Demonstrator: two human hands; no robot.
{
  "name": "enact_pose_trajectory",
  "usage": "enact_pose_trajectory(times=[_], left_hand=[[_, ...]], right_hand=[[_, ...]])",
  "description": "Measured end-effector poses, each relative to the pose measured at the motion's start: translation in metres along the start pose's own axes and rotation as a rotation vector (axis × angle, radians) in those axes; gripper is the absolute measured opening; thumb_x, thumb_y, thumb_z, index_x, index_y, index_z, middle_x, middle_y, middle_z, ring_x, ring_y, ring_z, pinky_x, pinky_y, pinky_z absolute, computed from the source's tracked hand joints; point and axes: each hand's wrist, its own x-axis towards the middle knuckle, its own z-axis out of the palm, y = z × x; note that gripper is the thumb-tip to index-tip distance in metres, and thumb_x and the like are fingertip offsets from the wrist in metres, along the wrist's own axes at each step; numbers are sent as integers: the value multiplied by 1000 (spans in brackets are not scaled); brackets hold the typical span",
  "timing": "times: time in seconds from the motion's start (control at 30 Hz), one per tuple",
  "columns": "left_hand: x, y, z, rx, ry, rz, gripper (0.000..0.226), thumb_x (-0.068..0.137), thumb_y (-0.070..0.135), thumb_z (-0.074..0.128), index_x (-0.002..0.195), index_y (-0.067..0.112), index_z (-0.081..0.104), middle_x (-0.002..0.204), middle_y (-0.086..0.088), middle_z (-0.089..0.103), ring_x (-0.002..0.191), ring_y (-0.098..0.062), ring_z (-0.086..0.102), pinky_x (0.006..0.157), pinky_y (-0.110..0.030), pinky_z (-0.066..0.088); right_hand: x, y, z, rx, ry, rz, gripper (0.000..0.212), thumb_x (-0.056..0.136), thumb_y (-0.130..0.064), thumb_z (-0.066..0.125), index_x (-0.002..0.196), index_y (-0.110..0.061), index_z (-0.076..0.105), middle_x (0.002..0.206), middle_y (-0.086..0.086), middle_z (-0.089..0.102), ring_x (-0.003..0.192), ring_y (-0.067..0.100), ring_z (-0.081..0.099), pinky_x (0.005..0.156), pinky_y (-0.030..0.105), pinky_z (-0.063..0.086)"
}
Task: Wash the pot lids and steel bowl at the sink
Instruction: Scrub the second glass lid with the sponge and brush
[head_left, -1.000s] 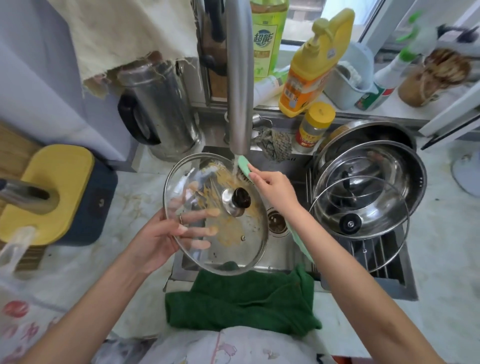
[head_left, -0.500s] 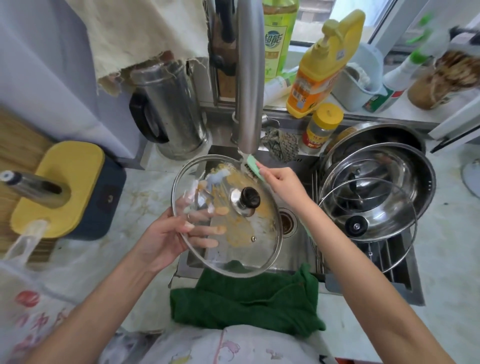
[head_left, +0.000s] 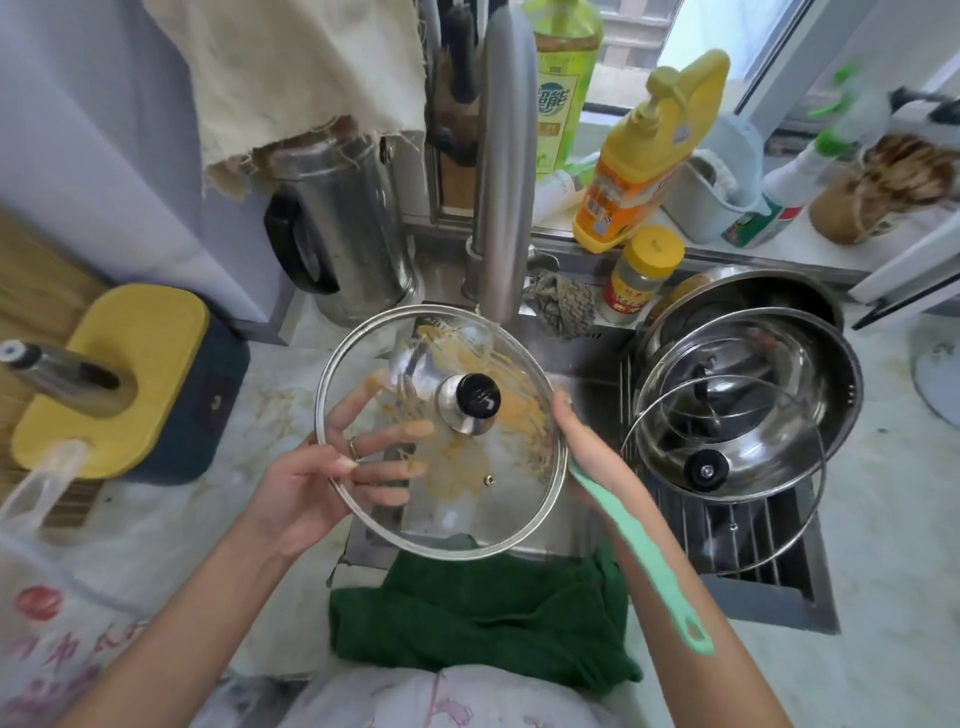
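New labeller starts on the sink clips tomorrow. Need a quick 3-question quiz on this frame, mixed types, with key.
1. True or false: the glass lid that the left hand holds is free of residue.
2. What does the right hand grip? A) a green-handled brush B) the yellow bottle C) the green cloth
3. Fill in: the second lid rests on the ____ at the right.

Key: 1 false, yellowish smears cover much of the glass; 2 A; 3 steel bowl.
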Motion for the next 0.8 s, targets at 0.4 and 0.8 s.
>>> enact_pose_trajectory(times=[0.4,0.8], left_hand=[[33,15,5,615,534,-117,68,43,-12,49,108,4,60,91,-20,70,79,-36,71,63,-43,61],[74,-11,57,840,591,-267,63,86,60,53,135,22,45,142,-9,45,131,-29,44,103,-55,41]], right_hand=[[-24,28,-8,767,-46,-189,93,23,-56,94,93,-6,58,78,10,72,64,17,70,55,25,57],[-64,-23,1,-328,460,-886,27,85,-32,70,83,-6,64,73,-3,67,64,3,66,55,20,53]])
